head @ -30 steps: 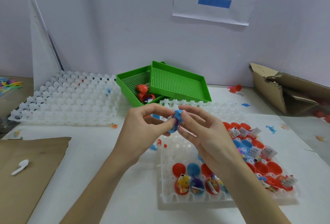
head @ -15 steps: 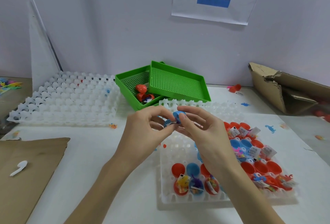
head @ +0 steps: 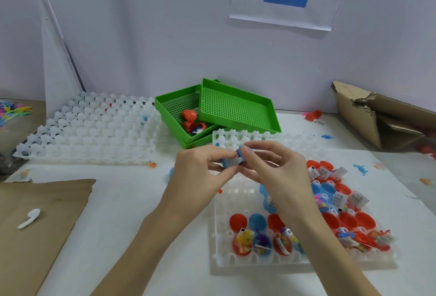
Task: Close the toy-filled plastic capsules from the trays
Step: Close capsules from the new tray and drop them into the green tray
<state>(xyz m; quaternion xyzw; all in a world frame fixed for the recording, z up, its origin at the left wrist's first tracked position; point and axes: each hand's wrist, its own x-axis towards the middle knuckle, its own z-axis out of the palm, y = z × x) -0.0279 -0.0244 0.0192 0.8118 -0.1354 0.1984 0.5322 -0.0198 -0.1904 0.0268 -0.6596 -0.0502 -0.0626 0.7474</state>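
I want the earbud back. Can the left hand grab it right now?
Probably not yet. The left hand and right hand both pinch the blue capsule. The earbud lies bare on the cardboard, so once freed, likely yes.

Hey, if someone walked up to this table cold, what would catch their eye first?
First, the two hands at centre, the left hand and the right hand pinching a blue capsule between them above the table. Next, the white tray at lower right, with open red and blue capsule halves holding small toys. Behind the hands sit two bright green trays, the lower holding red capsules.
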